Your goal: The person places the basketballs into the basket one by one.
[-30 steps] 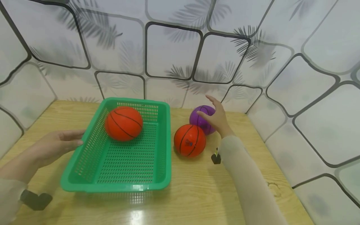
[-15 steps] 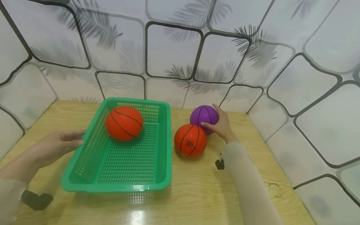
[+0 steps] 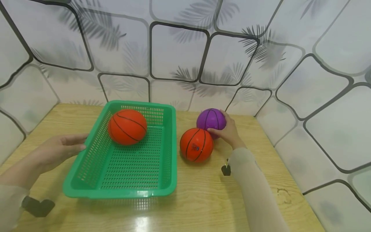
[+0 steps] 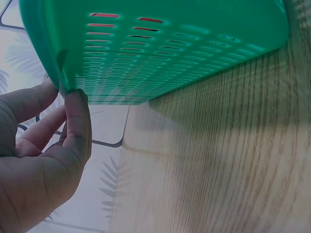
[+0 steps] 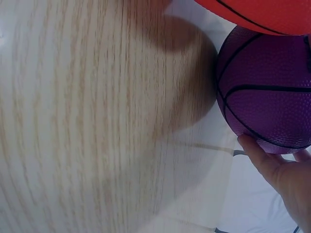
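Observation:
A green plastic basket (image 3: 139, 193) with slotted walls stands on the table, and an orange toy basketball (image 3: 127, 127) lies inside it at the back left. My left hand (image 3: 56, 149) pinches the basket's left rim; the left wrist view shows thumb and fingers (image 4: 77, 116) on either side of it. To the right of the basket, a purple toy basketball (image 3: 211, 120) sits behind a second orange toy basketball (image 3: 196, 145). My right hand (image 3: 231, 132) holds the purple ball from its right side, thumb in front and fingers behind. In the right wrist view the fingertips touch its surface.
The wood-grain table (image 3: 203, 199) meets a patterned wall (image 3: 179, 51) at the back and another wall on the right. Both balls outside the basket are close together, near its right wall. A dark ring-shaped mark (image 3: 284, 195) lies on the table at right.
My right hand has come down from above the purple ball to its right side, and its fingers have closed around it. The left hand and basket stay put.

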The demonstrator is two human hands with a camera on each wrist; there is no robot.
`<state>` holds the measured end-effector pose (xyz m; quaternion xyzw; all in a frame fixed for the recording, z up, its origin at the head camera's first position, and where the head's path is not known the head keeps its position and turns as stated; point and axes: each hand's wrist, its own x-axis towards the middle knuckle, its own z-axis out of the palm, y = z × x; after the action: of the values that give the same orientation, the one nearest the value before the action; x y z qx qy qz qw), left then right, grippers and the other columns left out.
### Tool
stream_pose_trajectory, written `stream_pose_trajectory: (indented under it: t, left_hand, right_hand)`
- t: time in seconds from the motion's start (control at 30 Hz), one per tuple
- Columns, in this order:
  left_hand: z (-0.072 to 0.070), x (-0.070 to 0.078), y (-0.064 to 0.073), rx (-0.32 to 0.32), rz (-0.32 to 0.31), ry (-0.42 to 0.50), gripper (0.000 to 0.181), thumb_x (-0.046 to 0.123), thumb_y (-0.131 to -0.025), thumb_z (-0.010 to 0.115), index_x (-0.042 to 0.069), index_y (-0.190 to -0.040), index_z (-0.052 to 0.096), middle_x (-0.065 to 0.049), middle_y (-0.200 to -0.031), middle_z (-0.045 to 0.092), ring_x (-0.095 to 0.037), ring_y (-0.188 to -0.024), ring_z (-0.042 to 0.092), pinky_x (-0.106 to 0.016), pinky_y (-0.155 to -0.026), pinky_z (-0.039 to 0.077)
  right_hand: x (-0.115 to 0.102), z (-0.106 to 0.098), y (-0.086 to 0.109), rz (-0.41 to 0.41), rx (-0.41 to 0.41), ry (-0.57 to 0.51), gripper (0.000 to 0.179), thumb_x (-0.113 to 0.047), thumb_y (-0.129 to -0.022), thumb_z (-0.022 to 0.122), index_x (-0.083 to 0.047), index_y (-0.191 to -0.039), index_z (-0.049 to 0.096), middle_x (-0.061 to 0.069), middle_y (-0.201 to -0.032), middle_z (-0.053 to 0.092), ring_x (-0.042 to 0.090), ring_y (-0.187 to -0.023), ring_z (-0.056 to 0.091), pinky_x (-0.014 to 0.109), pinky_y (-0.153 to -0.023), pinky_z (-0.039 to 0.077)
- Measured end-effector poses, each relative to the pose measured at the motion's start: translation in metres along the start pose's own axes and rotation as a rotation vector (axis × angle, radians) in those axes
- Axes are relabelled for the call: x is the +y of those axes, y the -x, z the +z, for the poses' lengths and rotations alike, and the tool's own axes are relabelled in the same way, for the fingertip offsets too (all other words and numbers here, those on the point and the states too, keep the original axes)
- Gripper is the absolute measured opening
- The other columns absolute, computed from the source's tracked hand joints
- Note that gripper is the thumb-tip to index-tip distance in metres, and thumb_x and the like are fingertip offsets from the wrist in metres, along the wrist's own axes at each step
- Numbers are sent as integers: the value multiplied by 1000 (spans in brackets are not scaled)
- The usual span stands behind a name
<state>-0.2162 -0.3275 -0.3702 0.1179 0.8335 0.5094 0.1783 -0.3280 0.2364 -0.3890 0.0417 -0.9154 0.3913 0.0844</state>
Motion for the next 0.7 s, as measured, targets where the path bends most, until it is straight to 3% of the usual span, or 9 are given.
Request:
stream_pose_trajectory:
  t: [0.37,0.7]
  left_hand:
    - [1,2,0,16,14,-43,62,25,-101,50,-6,-147,23,-27,-148,26,-53,-132,19,-71,-99,22]
    - [1,2,1,23,-5,-41,64,26,-100,50,-7,-147,22,-30,-148,23,-55,-131,18,-72,-98,21]
  right_hand:
    - [4,-3,2,0,53,8,99,-34,-70,86,-19,-150,30,23,-144,34,43,-128,38,58,-99,40]
    - [-7,-21,5,-36,126,-36,96,-30,-71,85,-20,-149,30,20,-146,33,42,-127,39,58,-99,40]
